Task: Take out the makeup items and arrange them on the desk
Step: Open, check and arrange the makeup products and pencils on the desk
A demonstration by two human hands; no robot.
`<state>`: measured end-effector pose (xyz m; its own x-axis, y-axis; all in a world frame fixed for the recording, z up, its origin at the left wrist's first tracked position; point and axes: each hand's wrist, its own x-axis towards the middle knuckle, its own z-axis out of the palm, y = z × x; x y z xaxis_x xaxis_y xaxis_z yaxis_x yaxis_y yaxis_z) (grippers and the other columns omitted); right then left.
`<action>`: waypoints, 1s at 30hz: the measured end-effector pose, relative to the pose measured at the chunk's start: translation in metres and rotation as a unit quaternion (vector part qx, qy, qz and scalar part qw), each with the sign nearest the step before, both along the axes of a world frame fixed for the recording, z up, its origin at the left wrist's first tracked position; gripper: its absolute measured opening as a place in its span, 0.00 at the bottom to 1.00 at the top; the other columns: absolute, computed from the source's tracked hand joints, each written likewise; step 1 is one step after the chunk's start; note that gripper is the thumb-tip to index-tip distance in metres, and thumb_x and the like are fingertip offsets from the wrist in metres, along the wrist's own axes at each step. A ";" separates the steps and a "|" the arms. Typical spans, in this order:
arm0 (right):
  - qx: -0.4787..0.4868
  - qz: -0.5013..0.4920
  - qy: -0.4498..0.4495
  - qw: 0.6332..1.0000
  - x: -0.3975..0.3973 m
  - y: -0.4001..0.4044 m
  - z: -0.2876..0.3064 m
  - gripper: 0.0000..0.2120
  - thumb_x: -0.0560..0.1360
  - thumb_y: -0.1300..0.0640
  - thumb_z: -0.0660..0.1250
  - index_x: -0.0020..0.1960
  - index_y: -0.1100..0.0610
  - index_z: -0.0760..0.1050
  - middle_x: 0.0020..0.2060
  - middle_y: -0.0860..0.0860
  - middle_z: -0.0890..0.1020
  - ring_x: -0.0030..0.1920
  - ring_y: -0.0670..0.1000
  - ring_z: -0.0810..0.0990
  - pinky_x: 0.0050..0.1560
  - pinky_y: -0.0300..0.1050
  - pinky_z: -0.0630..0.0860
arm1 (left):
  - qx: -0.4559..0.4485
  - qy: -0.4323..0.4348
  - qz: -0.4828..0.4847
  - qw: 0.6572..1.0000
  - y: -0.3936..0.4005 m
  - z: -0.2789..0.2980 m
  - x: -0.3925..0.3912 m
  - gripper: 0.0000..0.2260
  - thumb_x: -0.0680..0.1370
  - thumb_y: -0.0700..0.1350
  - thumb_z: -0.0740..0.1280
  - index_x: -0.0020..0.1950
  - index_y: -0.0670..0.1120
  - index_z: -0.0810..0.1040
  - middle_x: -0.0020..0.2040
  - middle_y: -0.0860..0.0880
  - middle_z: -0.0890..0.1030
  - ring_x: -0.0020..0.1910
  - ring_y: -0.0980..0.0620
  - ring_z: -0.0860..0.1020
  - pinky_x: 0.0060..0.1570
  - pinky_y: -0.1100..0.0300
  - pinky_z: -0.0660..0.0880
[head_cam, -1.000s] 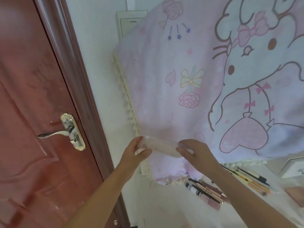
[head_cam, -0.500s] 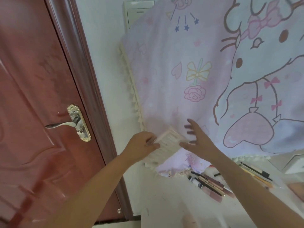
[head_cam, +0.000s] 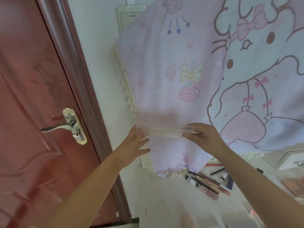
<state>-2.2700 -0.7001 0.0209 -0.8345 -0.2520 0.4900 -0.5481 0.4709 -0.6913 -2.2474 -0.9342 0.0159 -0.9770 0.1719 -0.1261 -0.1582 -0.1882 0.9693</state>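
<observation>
A long clear plastic case (head_cam: pixel 166 130) hangs level in the air in front of the pink cartoon cloth (head_cam: pixel 189 71). My right hand (head_cam: pixel 203 134) pinches its right end between thumb and fingers. My left hand (head_cam: pixel 137 143) is at its left end with straight, spread fingers touching the case from below. Several makeup items (head_cam: pixel 205 182), pencils, tubes and lip sticks, lie in a loose row on the white desk (head_cam: pixel 164 203) below the cloth's hem.
A red-brown door (head_cam: pixel 32 104) with a metal lever handle (head_cam: pixel 65 127) fills the left side. The cloth covers an upright object against the white wall. A white drawer unit (head_cam: pixel 292 159) sits at the far right, a pink flat item (head_cam: pixel 294 186) beside it.
The case, tilted and held mainly by my left hand half a second ago, is level again. My right hand has closed on its right end; my left hand's fingers have opened.
</observation>
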 end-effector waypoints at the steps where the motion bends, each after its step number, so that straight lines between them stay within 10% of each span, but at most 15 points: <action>1: -0.001 0.002 0.011 1.000 0.001 -0.001 -0.001 0.09 0.70 0.68 0.69 0.50 0.62 0.80 0.39 0.43 0.79 0.39 0.27 0.76 0.43 0.20 0.70 | 0.032 0.005 -0.006 0.999 0.002 0.001 0.002 0.44 0.57 0.64 0.75 0.66 0.49 0.62 0.60 0.48 0.71 0.62 0.50 0.71 0.55 0.51 0.73; 5: 0.046 -0.009 0.069 0.997 0.002 -0.005 -0.007 0.09 0.68 0.68 0.70 0.48 0.65 0.80 0.40 0.55 0.82 0.44 0.42 0.77 0.44 0.21 0.71 | 0.083 0.046 0.062 0.994 0.013 0.008 0.002 0.35 0.68 0.53 0.69 0.71 0.49 0.59 0.62 0.44 0.67 0.69 0.49 0.65 0.66 0.46 0.65; 9: 0.156 0.020 0.031 0.987 0.006 -0.007 -0.010 0.16 0.69 0.64 0.71 0.55 0.63 0.77 0.50 0.56 0.81 0.41 0.41 0.75 0.52 0.27 0.70 | 0.010 0.095 0.088 0.991 0.014 0.002 0.000 0.19 0.73 0.37 0.68 0.58 0.53 0.67 0.53 0.47 0.69 0.52 0.52 0.72 0.69 0.49 0.65; 13: 0.236 0.126 -0.114 0.957 0.017 -0.010 -0.011 0.32 0.64 0.44 0.73 0.65 0.51 0.68 0.62 0.40 0.65 0.62 0.39 0.65 0.60 0.30 0.61 | -0.060 0.154 0.007 0.986 0.013 -0.014 0.008 0.23 0.72 0.27 0.65 0.53 0.55 0.68 0.54 0.49 0.71 0.47 0.58 0.75 0.46 0.69 0.75; 20: 0.278 0.158 -0.261 0.911 0.024 -0.014 -0.009 0.34 0.66 0.50 0.74 0.63 0.45 0.57 0.66 0.46 0.64 0.65 0.49 0.66 0.63 0.45 0.67 | -0.073 0.159 -0.116 0.978 0.015 -0.024 0.020 0.32 0.55 0.47 0.69 0.58 0.56 0.66 0.53 0.54 0.73 0.47 0.61 0.77 0.45 0.68 0.75; 26: 0.169 0.142 -0.310 0.925 0.029 -0.016 -0.038 0.36 0.53 0.39 0.69 0.56 0.51 0.62 0.52 0.37 0.70 0.55 0.38 0.71 0.53 0.31 0.69 | -0.042 0.134 -0.089 0.986 0.024 -0.044 0.026 0.25 0.60 0.39 0.72 0.54 0.52 0.70 0.51 0.54 0.75 0.50 0.64 0.77 0.44 0.69 0.77; 30: -0.050 0.123 -0.382 0.915 0.040 -0.027 -0.096 0.26 0.64 0.52 0.74 0.55 0.63 0.68 0.49 0.51 0.79 0.54 0.49 0.78 0.54 0.45 0.76 | -0.052 0.045 -0.028 0.997 0.047 -0.082 0.035 0.11 0.75 0.33 0.64 0.51 0.48 0.75 0.51 0.51 0.78 0.52 0.55 0.78 0.53 0.64 0.76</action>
<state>-2.2299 -0.7274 -0.0749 -0.8671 -0.4640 -0.1813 0.0319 0.3116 -0.9497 -2.2124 -0.8871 -0.0659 -0.9746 0.2162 -0.0592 -0.0778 -0.0785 0.9939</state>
